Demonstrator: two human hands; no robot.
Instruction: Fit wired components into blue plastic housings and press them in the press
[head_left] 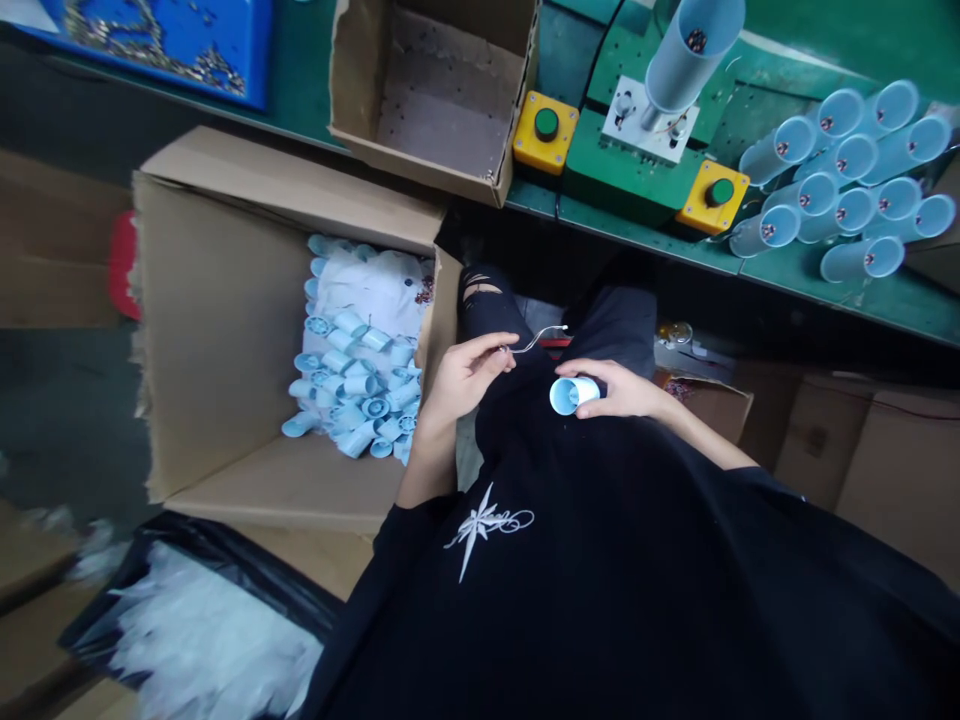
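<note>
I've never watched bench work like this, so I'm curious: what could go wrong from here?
The left hand pinches the thin pale cord near one end, the other sticking out free, so it might slip or snag. The small blue cup is held in the air by the right hand alone; a loosened grip could drop it. The foremost blue cylinder stands near the front edge of the green bench, so a bump might knock it off.

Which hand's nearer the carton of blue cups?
Left: the left hand is beside the carton; the right hand, holding a blue cup, is farther off, beyond the left one.
</note>
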